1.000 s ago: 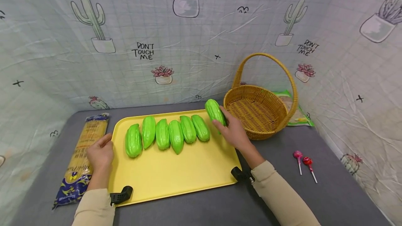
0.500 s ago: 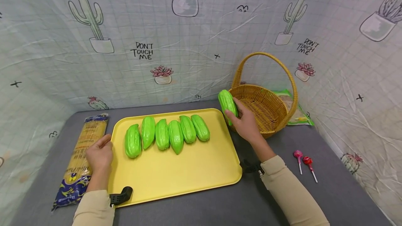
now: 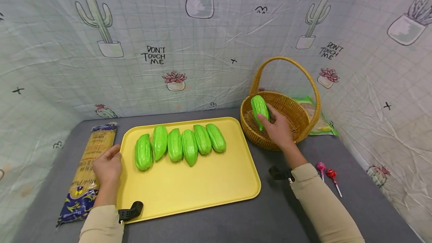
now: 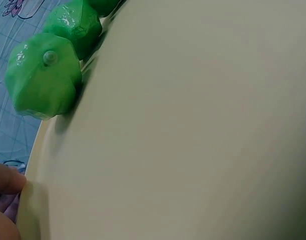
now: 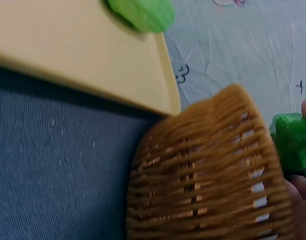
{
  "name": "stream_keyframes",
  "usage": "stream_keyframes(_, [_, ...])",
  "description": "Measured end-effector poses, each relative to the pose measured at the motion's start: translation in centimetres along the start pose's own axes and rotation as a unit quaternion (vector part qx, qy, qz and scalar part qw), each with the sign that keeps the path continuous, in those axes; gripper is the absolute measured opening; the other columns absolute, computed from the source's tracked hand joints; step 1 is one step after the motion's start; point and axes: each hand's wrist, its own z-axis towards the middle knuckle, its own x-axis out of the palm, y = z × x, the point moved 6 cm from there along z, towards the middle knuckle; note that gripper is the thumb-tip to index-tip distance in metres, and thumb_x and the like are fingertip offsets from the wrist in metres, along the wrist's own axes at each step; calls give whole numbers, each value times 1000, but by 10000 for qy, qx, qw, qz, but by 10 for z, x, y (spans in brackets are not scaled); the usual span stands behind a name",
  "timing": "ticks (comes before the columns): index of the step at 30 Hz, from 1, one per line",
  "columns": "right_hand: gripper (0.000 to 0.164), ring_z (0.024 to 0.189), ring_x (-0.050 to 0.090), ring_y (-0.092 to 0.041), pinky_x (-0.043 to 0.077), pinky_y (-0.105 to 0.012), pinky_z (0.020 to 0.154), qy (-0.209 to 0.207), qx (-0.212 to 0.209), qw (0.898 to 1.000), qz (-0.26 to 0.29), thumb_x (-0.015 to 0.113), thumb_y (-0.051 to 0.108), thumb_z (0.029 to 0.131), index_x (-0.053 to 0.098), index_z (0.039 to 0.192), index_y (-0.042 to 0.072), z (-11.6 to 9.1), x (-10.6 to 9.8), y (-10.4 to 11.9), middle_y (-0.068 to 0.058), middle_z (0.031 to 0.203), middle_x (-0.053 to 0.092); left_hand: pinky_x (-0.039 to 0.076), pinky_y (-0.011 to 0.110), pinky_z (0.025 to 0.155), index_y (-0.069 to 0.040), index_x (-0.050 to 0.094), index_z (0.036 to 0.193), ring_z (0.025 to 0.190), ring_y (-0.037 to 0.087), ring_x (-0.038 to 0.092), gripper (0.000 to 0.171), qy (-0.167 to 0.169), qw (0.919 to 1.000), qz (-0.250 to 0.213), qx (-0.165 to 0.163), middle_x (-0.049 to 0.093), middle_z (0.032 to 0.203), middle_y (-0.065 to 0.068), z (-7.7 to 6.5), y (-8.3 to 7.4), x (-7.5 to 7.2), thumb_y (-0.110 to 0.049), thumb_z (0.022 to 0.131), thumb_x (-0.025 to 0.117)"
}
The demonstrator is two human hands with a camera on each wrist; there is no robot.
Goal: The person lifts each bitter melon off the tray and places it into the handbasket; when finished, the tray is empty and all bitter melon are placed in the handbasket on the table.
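My right hand (image 3: 278, 125) grips a bright green, ridged bitter melon (image 3: 260, 107) over the left part of the wicker basket (image 3: 305, 134). In the right wrist view, the held melon (image 5: 292, 140) shows behind the basket's woven wall (image 5: 208, 170). Several similar green melons (image 3: 190, 147) lie in a row along the back of the yellow tray (image 3: 189, 190). My left hand (image 3: 108, 166) stays at the tray's left edge with loosely curled fingers. In the left wrist view, a fingertip (image 4: 10, 180) is right at the tray's rim, with the nearest melon (image 4: 42, 80) ahead of it.
Left of the tray lies a long pack of dried pasta (image 3: 84, 175). Behind the basket, a green bag (image 3: 318, 123) is partly hidden. Two lollipops (image 3: 331, 174) lie on the grey table (image 3: 209, 224) by my right forearm. A printed cloth (image 3: 135, 21) rises behind the table.
My right hand has carried the bitter melon rightward, from above the tray's back right corner to over the basket. The left hand and the row of melons have stayed put.
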Motion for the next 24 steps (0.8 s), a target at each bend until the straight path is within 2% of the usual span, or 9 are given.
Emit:
stream_keyframes(6, [80, 140, 50, -40, 53, -55, 105, 69, 198, 9997, 135, 55, 50, 103, 22, 164, 10, 6, -8, -13, -23, 163, 35, 47, 36, 115, -7, 58, 144, 139, 29, 54, 40, 39, 10000, 30, -10, 57, 148, 16, 0, 2, 1, -9, 105, 49])
stream_keyframes(12, [81, 142, 49, -40, 50, -56, 109, 91, 296, 9990, 316, 56, 49, 102, 22, 163, 7, 13, -16, -18, -23, 162, 37, 47, 37, 116, -8, 57, 145, 139, 29, 53, 40, 76, 10000, 45, -2, 56, 149, 16, 0, 1, 2, -11, 106, 49])
stream_keyframes(20, [82, 140, 52, -37, 54, -49, 105, -9, 483, 9985, 263, 56, 52, 101, 22, 164, 12, 17, -28, -27, -20, 162, 39, 48, 38, 115, -8, 57, 145, 137, 30, 55, 40, 40, 9999, 137, 16, 57, 148, 16, 0, -1, 3, -10, 106, 48])
stream_keyframes(24, [84, 140, 51, -39, 51, -53, 108, 73, 610, 9975, 337, 56, 52, 101, 20, 164, 11, 19, -26, -29, -20, 162, 37, 48, 37, 115, -8, 58, 145, 136, 30, 55, 40, 50, 9998, 168, 15, 58, 148, 15, 1, 0, 3, -10, 106, 48])
